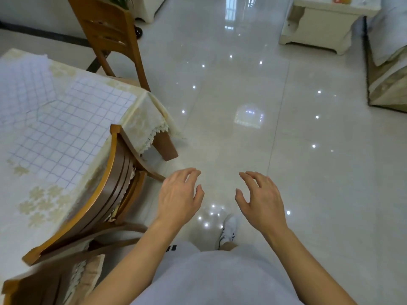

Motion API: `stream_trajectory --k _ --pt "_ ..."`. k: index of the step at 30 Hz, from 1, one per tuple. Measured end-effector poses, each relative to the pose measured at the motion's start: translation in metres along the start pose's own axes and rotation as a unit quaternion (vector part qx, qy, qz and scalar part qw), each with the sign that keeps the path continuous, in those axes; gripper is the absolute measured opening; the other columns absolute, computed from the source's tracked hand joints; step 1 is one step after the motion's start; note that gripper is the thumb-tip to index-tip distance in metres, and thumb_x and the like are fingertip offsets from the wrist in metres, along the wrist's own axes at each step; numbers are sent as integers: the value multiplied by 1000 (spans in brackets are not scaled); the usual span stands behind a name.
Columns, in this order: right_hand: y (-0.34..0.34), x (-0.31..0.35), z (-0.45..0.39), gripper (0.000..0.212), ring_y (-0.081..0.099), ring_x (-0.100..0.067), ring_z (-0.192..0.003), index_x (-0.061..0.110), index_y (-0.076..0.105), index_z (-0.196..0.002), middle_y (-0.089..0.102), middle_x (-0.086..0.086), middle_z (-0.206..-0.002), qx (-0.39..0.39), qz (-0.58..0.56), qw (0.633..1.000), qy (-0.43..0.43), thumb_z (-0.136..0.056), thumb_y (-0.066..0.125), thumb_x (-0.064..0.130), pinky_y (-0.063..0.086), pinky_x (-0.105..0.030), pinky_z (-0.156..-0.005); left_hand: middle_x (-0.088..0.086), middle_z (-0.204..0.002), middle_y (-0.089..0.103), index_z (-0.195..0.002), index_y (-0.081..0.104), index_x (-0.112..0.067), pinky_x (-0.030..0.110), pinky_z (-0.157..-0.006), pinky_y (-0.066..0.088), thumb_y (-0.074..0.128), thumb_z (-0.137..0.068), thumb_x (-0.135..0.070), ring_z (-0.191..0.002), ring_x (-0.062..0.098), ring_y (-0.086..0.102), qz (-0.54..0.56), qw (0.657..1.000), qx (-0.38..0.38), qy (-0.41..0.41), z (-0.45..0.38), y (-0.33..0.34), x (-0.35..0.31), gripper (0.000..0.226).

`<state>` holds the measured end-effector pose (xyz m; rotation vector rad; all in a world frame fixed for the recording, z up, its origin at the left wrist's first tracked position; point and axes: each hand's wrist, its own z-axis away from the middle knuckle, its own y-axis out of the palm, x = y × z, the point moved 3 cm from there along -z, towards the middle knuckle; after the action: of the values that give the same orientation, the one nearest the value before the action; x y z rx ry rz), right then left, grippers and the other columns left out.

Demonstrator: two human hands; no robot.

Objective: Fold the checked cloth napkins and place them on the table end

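Note:
White checked cloth napkins with thin purple lines lie spread on the table at the left: one large flat napkin (72,128) near the table corner, and another, rumpled one (24,84) behind it. The table (143,115) wears a cream floral cover with a lace edge. My left hand (178,194) and my right hand (262,199) hover over the floor to the right of the table, both empty with fingers apart and curled, palms down. Neither hand touches a napkin.
A wooden chair (105,194) is tucked against the table's near side, another chair (112,36) stands at its far end, and a third chair's back (33,287) shows at the bottom left. Glossy tiled floor (286,128) stretches ahead. A cream cabinet (319,23) and sofa (387,69) stand at the right.

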<state>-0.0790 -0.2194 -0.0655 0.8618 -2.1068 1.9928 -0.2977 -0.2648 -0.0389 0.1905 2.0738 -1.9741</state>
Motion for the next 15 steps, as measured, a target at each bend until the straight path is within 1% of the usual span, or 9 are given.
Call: stream_trajectory --k 3,7,10,13,15 --pt "-5 -15 -39 44 61 -27 -114 13 65 -127 65 -7 -124 15 3 1000 -21 -90 56 34 48 -51 -102 1 -123 64 -125 62 -15 40 -89 52 53 -93 -28 -110 23 61 0 1000 -2 -31 -28 -1 -8 35" --pt "-1 -17 -83 44 61 -28 -112 14 65 -128 65 -7 -124 36 -8 998 -50 -90 57 34 49 -51 -101 1 -122 65 -123 63 -15 39 -87 51 57 -91 -25 -108 23 61 -5 997 -28 -72 -52 -6 -5 34" --pt "10 -9 -111 43 61 -28 -114 14 64 -129 64 -7 -126 60 -16 995 -79 -91 59 33 48 -50 -102 2 -121 66 -123 63 -14 38 -87 51 56 -91 -24 -106 23 61 -5 995 -33 -98 -63 -6 6 34" --pt "24 6 -141 43 60 -28 -113 14 64 -129 64 -8 -126 77 -18 990 -118 -91 59 33 49 -50 -100 3 -119 66 -121 63 -14 38 -85 52 56 -91 -23 -101 22 63 3 991 -44 -129 -76 -8 22 33" --pt "33 19 -161 42 60 -29 -112 14 64 -129 64 -9 -125 84 -18 986 -145 -90 65 29 50 -50 -98 3 -118 66 -120 64 -13 38 -84 53 57 -90 -22 -102 22 63 10 987 -56 -151 -85 -10 34 32"
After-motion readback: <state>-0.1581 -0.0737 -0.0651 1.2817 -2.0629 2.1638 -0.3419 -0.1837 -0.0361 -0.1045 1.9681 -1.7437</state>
